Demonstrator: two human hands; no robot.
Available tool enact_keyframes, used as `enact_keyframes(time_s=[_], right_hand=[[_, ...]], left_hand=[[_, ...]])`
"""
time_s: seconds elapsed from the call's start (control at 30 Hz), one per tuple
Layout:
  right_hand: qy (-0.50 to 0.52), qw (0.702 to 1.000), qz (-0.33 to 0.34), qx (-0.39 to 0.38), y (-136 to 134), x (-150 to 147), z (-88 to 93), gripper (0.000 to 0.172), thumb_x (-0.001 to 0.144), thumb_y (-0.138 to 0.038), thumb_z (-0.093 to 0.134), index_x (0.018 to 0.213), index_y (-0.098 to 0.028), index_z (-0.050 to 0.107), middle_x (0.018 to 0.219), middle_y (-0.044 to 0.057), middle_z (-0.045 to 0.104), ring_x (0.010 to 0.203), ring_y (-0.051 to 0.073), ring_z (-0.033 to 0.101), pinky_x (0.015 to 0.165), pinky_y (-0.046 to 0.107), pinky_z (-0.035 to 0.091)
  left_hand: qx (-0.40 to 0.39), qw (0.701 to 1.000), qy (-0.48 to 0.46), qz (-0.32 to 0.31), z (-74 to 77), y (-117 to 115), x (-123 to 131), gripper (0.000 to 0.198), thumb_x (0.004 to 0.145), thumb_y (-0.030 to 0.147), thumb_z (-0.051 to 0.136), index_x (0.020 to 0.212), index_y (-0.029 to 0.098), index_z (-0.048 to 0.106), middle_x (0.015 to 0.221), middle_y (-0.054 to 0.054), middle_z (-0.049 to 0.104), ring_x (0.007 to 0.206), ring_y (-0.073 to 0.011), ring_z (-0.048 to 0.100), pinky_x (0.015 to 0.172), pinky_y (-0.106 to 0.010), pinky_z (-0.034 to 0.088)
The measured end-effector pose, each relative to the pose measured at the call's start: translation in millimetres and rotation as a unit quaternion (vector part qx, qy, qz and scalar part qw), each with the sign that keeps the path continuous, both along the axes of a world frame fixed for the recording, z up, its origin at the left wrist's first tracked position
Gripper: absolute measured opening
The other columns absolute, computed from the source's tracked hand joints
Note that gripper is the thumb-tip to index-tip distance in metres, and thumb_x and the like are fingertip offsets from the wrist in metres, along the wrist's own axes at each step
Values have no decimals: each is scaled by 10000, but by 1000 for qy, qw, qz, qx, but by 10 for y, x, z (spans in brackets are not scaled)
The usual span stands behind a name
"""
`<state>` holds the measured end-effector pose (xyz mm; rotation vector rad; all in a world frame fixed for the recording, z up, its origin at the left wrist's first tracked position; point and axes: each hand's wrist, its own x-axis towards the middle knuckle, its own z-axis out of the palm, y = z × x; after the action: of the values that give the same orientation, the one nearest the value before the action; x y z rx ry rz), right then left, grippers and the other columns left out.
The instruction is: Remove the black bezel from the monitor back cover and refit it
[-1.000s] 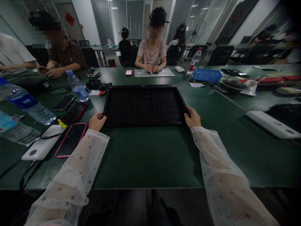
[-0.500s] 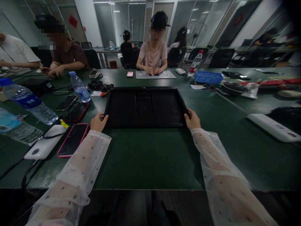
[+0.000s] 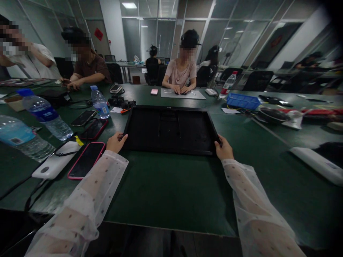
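A black rectangular frame-like panel with raised edges lies on the green table. Two thin upright lines and a dark bar show near its middle. My left hand grips its left edge near the front corner, thumb on top. On the opposite side, my right hand holds the right edge near the front corner, fingers at the outer side. Both forearms are in sheer white dotted sleeves.
Left of the panel are bottles, a pink-edged phone and a white power bank. A blue basket and a white device are at the right. A person sits across the table.
The whole view has shifted, so the panel and both hands appear slightly lower and to the right. Both hands keep their hold. The person at far left has raised their arms.
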<state>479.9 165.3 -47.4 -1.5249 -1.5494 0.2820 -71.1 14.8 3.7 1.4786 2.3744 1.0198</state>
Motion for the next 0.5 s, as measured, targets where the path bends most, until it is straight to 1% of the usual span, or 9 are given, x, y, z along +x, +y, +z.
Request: enact_keyframes(time_s=[0.1,0.17,0.27,0.37,0.43,0.5], right_hand=[[2,1000,-7,-14,-11,-8,32,543,804,-317,590,1325,-184,660,1242,180,726,1167,375,701,1127,655,493],[4,1000,-3,-27,-21,-9,48,563,802,-322,606,1346,-183,650,1238,181,728,1165,383,701,1126,657,492],[-13,999,5,-41,-31,5,57,597,816,-317,621,1396,-173,633,1300,188,722,1208,369,688,1158,590,485],[-45,998,7,-48,-15,44,34,604,856,-280,581,1437,-122,620,1399,230,681,1277,352,662,1200,516,454],[-34,998,3,-55,15,84,-6,602,862,-289,587,1438,-118,622,1372,233,694,1256,346,673,1182,507,473],[-17,999,12,-44,54,125,-57,609,854,-336,614,1430,-137,624,1304,214,721,1204,345,693,1136,527,511]], left_hand=[[8,1000,-29,1,-2,9,-3,365,940,471,652,1162,191,730,1119,-126,809,1017,-253,766,947,-358,571],[7,999,-37,1,8,9,2,377,948,454,648,1180,168,729,1132,-138,805,1040,-255,763,965,-359,568],[5,1000,-24,-6,36,1,20,407,967,432,628,1237,141,717,1149,-148,799,1063,-265,756,995,-380,558],[0,1000,-20,-6,56,-2,36,415,974,414,625,1261,127,712,1159,-153,795,1081,-269,753,999,-381,555],[2,1000,-25,-3,56,3,39,401,966,404,640,1251,133,717,1155,-150,796,1087,-268,753,996,-377,557],[6,999,-32,4,48,13,38,378,957,399,653,1232,149,723,1147,-140,799,1089,-265,754,999,-376,558]])
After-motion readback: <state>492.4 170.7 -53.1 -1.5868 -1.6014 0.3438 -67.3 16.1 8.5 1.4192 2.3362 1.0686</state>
